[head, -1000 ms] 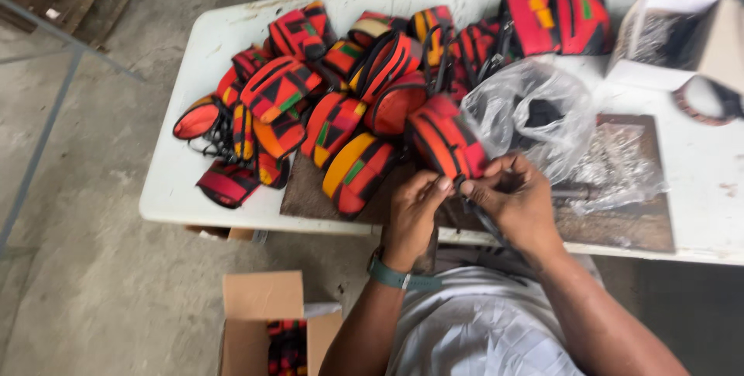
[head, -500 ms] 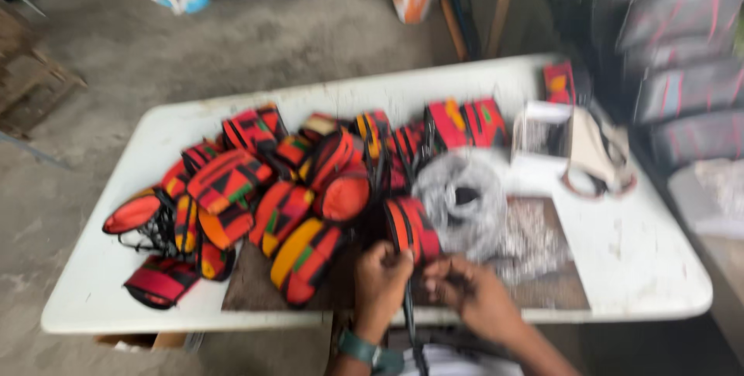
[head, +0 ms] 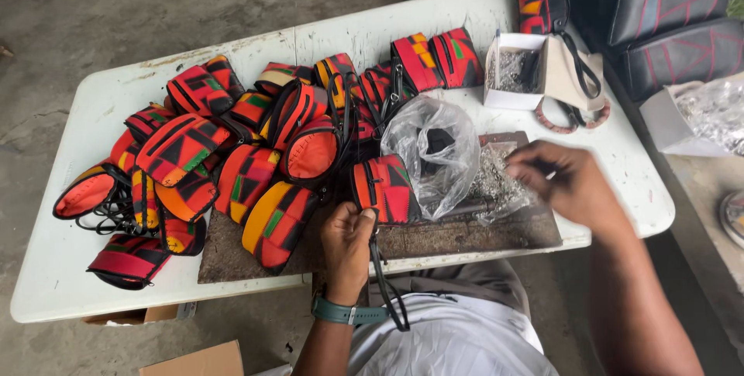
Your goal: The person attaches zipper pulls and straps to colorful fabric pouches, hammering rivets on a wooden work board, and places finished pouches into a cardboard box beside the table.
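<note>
The left hand (head: pixel 346 238) grasps a red-patterned fabric pouch (head: pixel 385 188), upright, its black strap (head: pixel 387 283) trailing near. The right hand (head: pixel 559 180) pinches small metal pieces (head: pixel 490 182) on the white worktop (head: pixel 62 267).

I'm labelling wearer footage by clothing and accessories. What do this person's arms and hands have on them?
Both forearms are bare, with no sleeves showing and no gloves. The left hand has a teal-green wristband with a small metal buckle just below it, probably a watch strap. The right hand and its wrist carry nothing I can see; no rings are clear on either hand.
</note>
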